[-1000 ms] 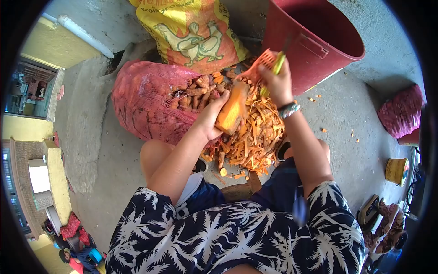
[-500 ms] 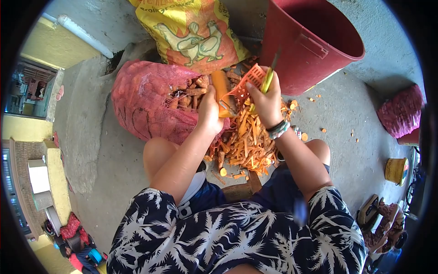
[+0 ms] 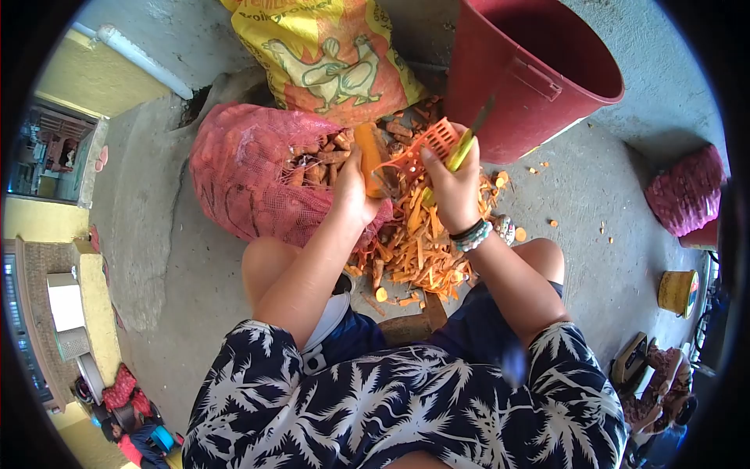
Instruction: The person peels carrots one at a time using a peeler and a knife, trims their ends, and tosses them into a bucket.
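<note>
Partly peeled root [image 3: 367, 152] held over a heap of peelings, seen from above. The left hand [image 3: 354, 191] is closed around the root's side, the root standing lengthwise away from the body, its orange flesh exposed and some brown skin remaining. The right hand [image 3: 455, 184], with bracelets [image 3: 473, 236] at the wrist, grips an orange peeler [image 3: 416, 159] with a slotted handle and, in the same grasp, a yellow-handled knife [image 3: 461, 152], blade directed away from the body. The peeler's head lies at the root's near end; actual contact cannot be told. Below, orange peelings [image 3: 430, 254] are heaped on the concrete floor [image 3: 586, 289] between the legs. Left of the heap, a red mesh sack [image 3: 238, 176] opens toward unpeeled roots [image 3: 319, 168]; beyond stand a yellow printed sack [image 3: 328, 59] and, to its right, a red bin [image 3: 496, 94].
</note>
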{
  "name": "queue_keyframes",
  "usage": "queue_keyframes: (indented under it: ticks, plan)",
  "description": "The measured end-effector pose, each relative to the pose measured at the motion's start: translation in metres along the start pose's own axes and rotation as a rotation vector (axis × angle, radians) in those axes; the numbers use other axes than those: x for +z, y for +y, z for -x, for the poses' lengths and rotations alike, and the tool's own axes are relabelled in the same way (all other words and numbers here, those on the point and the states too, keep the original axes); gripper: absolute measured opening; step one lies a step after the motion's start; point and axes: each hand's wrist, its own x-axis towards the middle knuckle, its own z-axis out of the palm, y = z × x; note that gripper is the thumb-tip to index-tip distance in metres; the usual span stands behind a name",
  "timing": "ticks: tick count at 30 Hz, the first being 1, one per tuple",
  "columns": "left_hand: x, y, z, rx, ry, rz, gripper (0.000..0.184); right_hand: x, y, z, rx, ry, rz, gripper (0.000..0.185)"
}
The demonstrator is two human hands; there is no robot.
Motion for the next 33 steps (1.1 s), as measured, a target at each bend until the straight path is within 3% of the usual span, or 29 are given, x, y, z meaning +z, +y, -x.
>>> queue_keyframes:
  ticks: [3, 5, 7, 8, 9, 11, 12, 13, 16, 18, 21, 23, 25, 26, 27, 29, 31, 33]
  plan:
    - [0.001, -0.006, 0.003, 0.021, -0.094, -0.037, 0.042, 0.001, 0.002, -0.006, -0.056, -0.019, 0.008, 0.041]
    - [-0.006, -0.007, 0.003, 0.063, -0.120, -0.130, 0.046, -0.008, 0.002, -0.030, 0.053, -0.120, 0.077, 0.040]
    - [-0.003, 0.003, 0.021, -0.270, -0.348, -0.292, 0.048, -0.029, 0.017, -0.073, 0.005, -0.038, 0.076, 0.041]
    - [0.007, 0.009, 0.038, -0.325, -0.316, -0.340, 0.050, -0.040, 0.021, -0.093, -0.129, 0.023, 0.054, 0.040]
    - [0.006, 0.007, 0.040, -0.325, -0.314, -0.344, 0.050, -0.060, 0.042, -0.115, -0.307, 0.140, 0.290, 0.039]
    - [0.004, 0.007, 0.039, -0.230, -0.362, -0.190, 0.051, -0.064, 0.026, -0.103, 0.033, 0.238, 0.022, 0.039]
    - [-0.010, 0.008, 0.021, -0.221, -0.394, -0.196, 0.051, -0.054, 0.019, -0.091, 0.033, 0.251, 0.032, 0.038]
    - [0.008, 0.009, 0.026, -0.099, -0.146, -0.203, 0.048, -0.045, 0.014, -0.074, 0.033, 0.157, 0.022, 0.038]
    - [-0.010, -0.001, -0.009, -0.009, -0.194, -0.109, 0.045, -0.010, -0.003, -0.017, 0.038, 0.067, -0.029, 0.039]
    - [0.009, -0.003, -0.002, -0.008, -0.040, 0.009, 0.037, -0.003, -0.001, -0.002, 0.030, 0.033, -0.044, 0.040]
    - [0.007, -0.008, 0.004, 0.064, -0.134, -0.087, 0.036, -0.003, 0.000, -0.010, -0.052, 0.005, -0.025, 0.039]
    - [0.019, -0.005, 0.021, 0.014, -0.033, -0.134, 0.039, -0.008, -0.008, -0.029, 0.132, -0.093, 0.033, 0.039]
    - [0.013, 0.003, 0.029, -0.227, -0.355, -0.251, 0.043, -0.032, 0.015, -0.075, -0.004, -0.049, 0.023, 0.039]
    - [0.006, 0.004, 0.030, -0.262, -0.326, -0.263, 0.045, -0.043, 0.011, -0.088, 0.000, -0.003, 0.023, 0.037]
    - [0.005, 0.007, 0.033, -0.263, -0.324, -0.270, 0.045, -0.059, 0.038, -0.110, -0.259, 0.137, 0.165, 0.036]
    - [0.006, 0.015, 0.036, -0.064, -0.376, -0.244, 0.052, -0.065, 0.020, -0.098, 0.059, 0.245, -0.031, 0.037]
    - [-0.001, 0.016, 0.020, -0.139, -0.342, -0.162, 0.051, -0.048, 0.019, -0.074, -0.018, 0.181, -0.019, 0.037]
    - [-0.005, 0.009, 0.001, 0.048, -0.121, -0.081, 0.047, -0.019, -0.003, -0.029, 0.098, 0.047, -0.079, 0.039]
